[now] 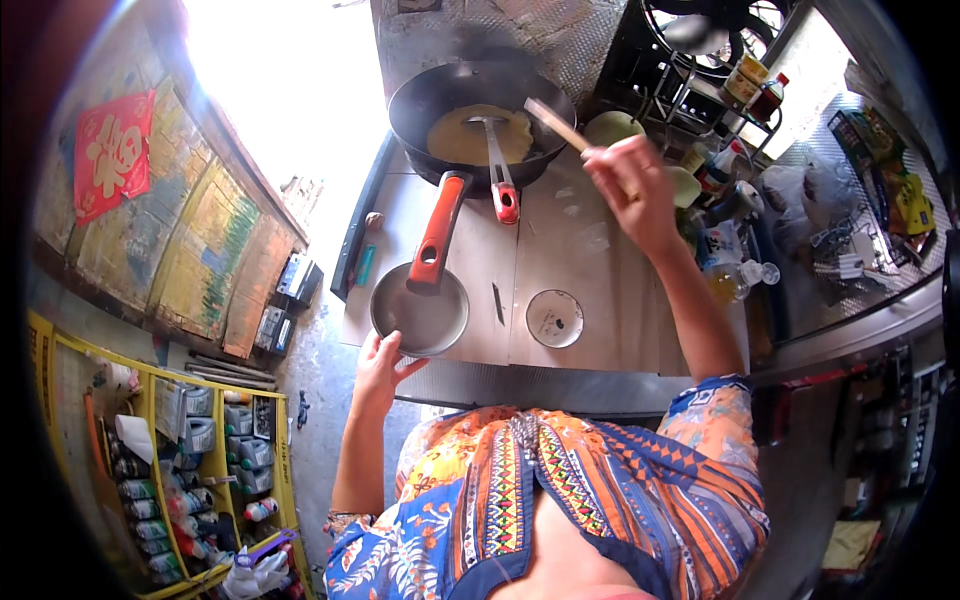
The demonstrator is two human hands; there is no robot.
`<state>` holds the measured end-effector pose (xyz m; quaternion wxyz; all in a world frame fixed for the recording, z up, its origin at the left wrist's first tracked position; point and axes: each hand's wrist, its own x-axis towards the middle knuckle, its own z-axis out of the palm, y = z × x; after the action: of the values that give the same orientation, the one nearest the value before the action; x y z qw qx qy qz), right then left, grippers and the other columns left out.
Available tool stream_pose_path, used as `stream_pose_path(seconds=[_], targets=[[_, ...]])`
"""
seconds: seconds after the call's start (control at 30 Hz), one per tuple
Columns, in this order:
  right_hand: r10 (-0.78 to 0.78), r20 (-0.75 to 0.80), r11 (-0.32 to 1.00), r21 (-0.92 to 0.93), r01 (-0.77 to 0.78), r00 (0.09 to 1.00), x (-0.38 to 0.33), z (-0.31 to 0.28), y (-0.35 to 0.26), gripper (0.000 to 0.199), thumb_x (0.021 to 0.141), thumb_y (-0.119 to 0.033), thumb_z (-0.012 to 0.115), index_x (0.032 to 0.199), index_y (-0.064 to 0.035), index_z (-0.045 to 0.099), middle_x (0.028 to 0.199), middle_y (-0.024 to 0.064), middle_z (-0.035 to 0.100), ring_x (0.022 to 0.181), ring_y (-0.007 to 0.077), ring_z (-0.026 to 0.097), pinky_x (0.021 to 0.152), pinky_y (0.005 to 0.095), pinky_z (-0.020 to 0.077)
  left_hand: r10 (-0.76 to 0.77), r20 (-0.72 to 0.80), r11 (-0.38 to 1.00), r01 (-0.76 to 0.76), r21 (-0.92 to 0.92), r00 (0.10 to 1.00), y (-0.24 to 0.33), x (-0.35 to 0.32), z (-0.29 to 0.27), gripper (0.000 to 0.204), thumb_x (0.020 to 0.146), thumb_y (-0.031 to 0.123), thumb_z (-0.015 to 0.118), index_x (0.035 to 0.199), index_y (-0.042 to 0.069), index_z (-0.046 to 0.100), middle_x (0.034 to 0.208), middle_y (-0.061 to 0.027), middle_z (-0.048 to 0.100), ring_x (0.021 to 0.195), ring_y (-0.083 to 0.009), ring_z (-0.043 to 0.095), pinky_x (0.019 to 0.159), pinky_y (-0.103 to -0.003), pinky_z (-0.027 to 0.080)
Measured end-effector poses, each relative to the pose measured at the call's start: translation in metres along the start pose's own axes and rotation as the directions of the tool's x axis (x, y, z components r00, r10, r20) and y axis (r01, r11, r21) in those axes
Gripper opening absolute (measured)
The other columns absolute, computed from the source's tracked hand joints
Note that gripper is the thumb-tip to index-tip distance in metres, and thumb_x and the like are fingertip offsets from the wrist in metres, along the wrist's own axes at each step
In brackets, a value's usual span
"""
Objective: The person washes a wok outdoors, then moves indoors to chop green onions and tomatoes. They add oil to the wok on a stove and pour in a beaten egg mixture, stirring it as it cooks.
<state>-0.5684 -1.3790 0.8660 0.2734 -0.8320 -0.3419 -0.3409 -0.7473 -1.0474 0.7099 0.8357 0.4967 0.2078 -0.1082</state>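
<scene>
My left hand (378, 372) is closed on the near rim of a round metal bowl (432, 318) at the table's front edge. Raised to the right of the wok, my right hand (632, 185) grips a light wooden stick (556, 123); its tip points toward the wok's rim, and the hand is slightly blurred. The black wok (408, 112) holds a flat yellow layer (450, 138), like egg or batter. A spatula (494, 155) with a red-ended handle rests in it. The wok's orange handle (438, 228) reaches over the metal bowl.
A small white bowl (566, 340) with dark bits inside and a thin dark strip (498, 303) lie on the table (540, 265). A teal object (364, 265) sits at its left edge. Bottles (768, 100) and a rack crowd the right; a yellow shelf (150, 400) stands lower left.
</scene>
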Motion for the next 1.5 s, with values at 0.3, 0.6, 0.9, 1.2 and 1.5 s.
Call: stream_pose_path(seconds=[0.3,0.6,0.9,1.2,1.5], targets=[[0.045,0.017,0.998,-0.036,-0.045,0.999,-0.023,0.023,0.0,0.014,0.08,-0.009,0.069,0.094,-0.008,0.067,0.079,0.0061,0.055,0.063,0.021,0.058,0.054,0.0325,0.0456,-0.058,-0.061,0.99,0.065,0.128,0.996,-0.004,0.025,-0.014,0.026,0.094,0.026,0.053,0.113,0.008,0.051,0.1,0.0008,0.053,0.09,-0.0103,0.055,0.078,-0.038,0.056],[0.739,-0.512,0.674,0.58,-0.458,0.438,-0.11,0.013,-0.034,0.02,0.094,-0.015,0.053,0.09,0.0037,0.058,0.085,0.0083,0.059,0.084,0.0188,0.063,0.074,0.0283,0.0547,0.075,0.017,0.945,-0.077,0.318,0.997,0.0,0.041,0.012,0.05,0.092,0.024,0.058,0.13,0.001,0.037,0.113,-0.0109,0.048,0.099,-0.0179,0.055,0.072,-0.035,0.059],[0.352,-0.334,0.901,-0.131,-0.413,0.874,-0.183,0.111,-0.175,0.017,0.082,-0.006,0.066,0.098,-0.004,0.066,0.088,0.0066,0.063,0.083,0.0221,0.059,0.072,0.0295,0.0484,0.216,0.237,0.814,-0.309,0.491,0.947,0.009,0.021,-0.021,0.053,0.094,0.019,0.053,0.139,0.005,0.028,0.13,-0.0149,0.04,0.111,-0.0206,0.051,0.077,-0.033,0.057],[0.132,0.03,0.975,-0.183,-0.125,0.991,-0.154,0.152,-0.185,0.033,0.072,-0.022,0.075,0.1,-0.0091,0.064,0.099,0.0052,0.057,0.088,0.0223,0.06,0.072,0.034,0.0519,0.154,0.175,0.876,-0.216,0.431,0.972,-0.012,-0.041,-0.154,0.042,0.093,0.012,0.053,0.131,0.0,0.04,0.128,-0.0154,0.045,0.112,-0.0233,0.052,0.081,-0.035,0.055],[0.203,0.021,0.969,-0.149,-0.197,0.979,-0.162,0.159,-0.175,0.051,0.076,-0.023,0.069,0.122,-0.0084,0.052,0.123,0.0122,0.05,0.116,0.0306,0.049,0.096,0.0398,0.0407,0.11,0.212,0.894,-0.19,0.406,0.971,-0.004,-0.029,-0.152,0.038,0.091,0.009,0.054,0.127,0.001,0.044,0.123,-0.0121,0.049,0.104,-0.0197,0.055,0.081,-0.031,0.05]])
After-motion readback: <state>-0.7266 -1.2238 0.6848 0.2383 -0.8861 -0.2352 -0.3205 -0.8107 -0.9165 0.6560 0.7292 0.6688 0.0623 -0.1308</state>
